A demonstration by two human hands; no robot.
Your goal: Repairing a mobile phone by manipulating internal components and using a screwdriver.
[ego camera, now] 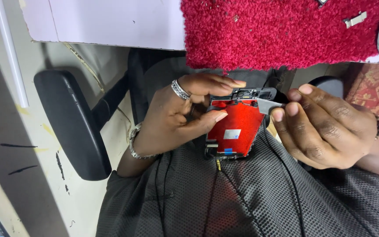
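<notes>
Red fuzzy mat [281, 30] above, left hand [176, 116] fingers gripping red phone screen panel [233, 129], right hand [325, 129] fingers pinching grey metal plate [267, 105]

A pale desk edge [110, 22] bears a red fuzzy mat [277, 30]; a black chair armrest [73, 125] stands over pale, scuffed floor [31, 145].

Small repair workbench, red fleecy mat [286, 30], loose metal bracket [355, 19], chair armrest [71, 123]
</notes>
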